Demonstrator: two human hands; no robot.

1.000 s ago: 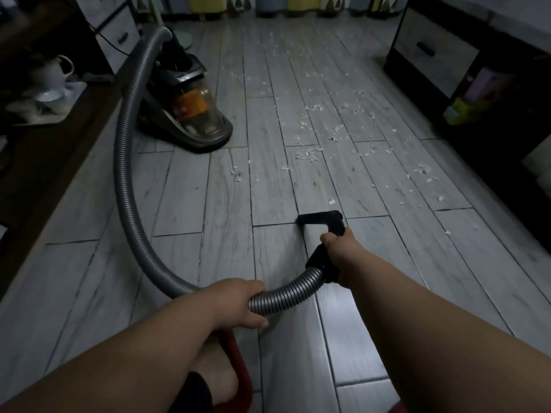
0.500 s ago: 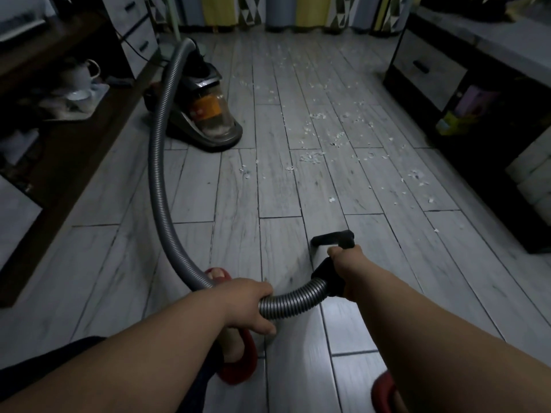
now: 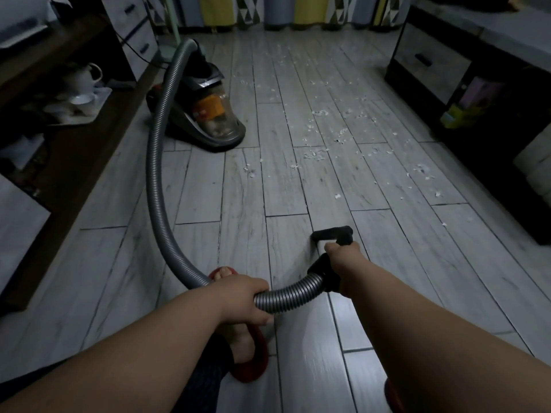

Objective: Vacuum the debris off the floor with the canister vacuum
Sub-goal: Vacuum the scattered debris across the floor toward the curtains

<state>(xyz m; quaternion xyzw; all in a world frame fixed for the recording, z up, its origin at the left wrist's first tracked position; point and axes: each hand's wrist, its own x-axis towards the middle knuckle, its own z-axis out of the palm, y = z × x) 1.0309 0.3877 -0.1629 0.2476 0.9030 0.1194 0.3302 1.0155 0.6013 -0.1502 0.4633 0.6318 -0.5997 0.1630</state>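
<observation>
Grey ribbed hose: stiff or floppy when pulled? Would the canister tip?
Probably flexible but not limp: the hose bends in one smooth arc from canister to left hand. Ribs likely aid the grip. Pulled hard, the low, wide canister would likely follow rather than tip.

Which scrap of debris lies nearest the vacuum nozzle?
The lone white scrap just ahead of the black nozzle; the other debris lies farther up the floor.

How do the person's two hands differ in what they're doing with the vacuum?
The left hand wraps the ribbed grey hose; the right hand grips the black handle. The left sits closer in, the right reaches further toward the debris. Both hold parts of the same vacuum.
</observation>
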